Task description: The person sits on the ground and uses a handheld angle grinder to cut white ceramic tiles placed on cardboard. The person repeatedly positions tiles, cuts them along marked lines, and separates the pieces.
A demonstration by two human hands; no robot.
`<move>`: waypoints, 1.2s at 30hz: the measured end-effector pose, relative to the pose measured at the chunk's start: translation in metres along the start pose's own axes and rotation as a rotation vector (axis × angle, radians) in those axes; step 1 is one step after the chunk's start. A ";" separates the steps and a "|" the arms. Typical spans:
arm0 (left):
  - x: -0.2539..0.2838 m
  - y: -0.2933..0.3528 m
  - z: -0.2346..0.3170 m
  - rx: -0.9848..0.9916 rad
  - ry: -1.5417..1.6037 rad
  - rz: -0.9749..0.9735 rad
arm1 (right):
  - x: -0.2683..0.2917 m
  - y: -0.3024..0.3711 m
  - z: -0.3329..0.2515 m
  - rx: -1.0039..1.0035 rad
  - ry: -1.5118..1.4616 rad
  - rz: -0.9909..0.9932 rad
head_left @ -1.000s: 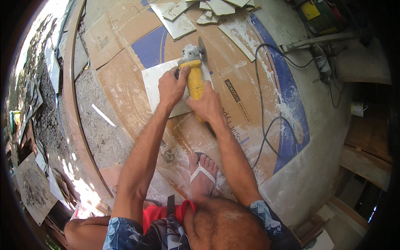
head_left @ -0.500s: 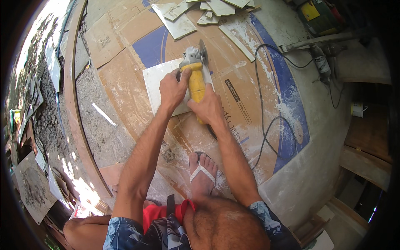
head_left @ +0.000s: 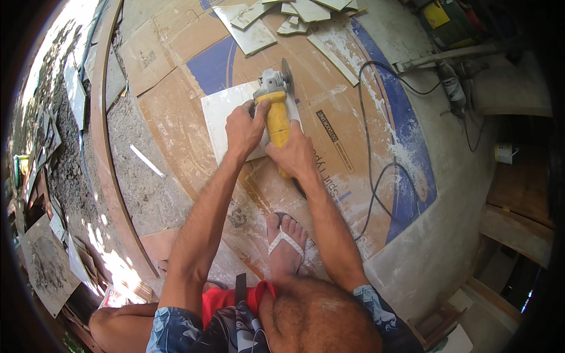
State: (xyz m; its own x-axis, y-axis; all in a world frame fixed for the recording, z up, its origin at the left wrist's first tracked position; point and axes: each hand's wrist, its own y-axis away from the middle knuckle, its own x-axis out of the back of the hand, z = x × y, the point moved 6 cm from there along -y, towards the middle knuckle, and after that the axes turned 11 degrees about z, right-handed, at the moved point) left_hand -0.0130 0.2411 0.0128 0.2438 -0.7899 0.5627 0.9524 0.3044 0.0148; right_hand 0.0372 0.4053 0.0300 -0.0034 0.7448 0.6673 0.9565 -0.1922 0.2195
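Both of my hands hold a yellow angle grinder (head_left: 276, 117) with a grey head. My left hand (head_left: 244, 128) grips it near the head, thumb resting on the yellow housing. Farther back, my right hand (head_left: 294, 154) wraps round the body. The cutting disc (head_left: 287, 76) stands on edge at the right of the head, beside the right edge of a white tile (head_left: 218, 120). That tile lies under the grinder on flattened cardboard (head_left: 176, 112). Whether the disc touches the tile or spins, I cannot tell.
Broken tile pieces (head_left: 253, 32) lie at the far side, with a narrow tile strip (head_left: 332, 59) near them. A black cord (head_left: 371, 153) loops across the right. A bottle (head_left: 452, 85) stands by the wall. Along the left runs a long wooden board (head_left: 106, 147). My sandalled foot (head_left: 286, 241) rests close by.
The grinder's head and disc have shifted very slightly down. Both hands keep their grip, and the tile stays where it was.
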 end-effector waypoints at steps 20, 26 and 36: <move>0.000 0.006 -0.003 -0.009 0.006 0.020 | 0.001 0.008 -0.001 0.022 0.009 -0.016; 0.001 0.009 0.000 0.022 -0.010 -0.021 | 0.004 0.010 -0.001 -0.004 0.025 -0.052; 0.002 0.015 -0.002 0.013 0.000 -0.001 | 0.004 0.015 0.004 -0.019 0.021 -0.018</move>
State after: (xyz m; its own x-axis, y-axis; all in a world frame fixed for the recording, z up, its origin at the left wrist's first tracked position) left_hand 0.0025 0.2435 0.0121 0.2426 -0.7902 0.5628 0.9503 0.3102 0.0259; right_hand 0.0529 0.4076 0.0330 -0.0266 0.7350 0.6776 0.9505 -0.1914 0.2448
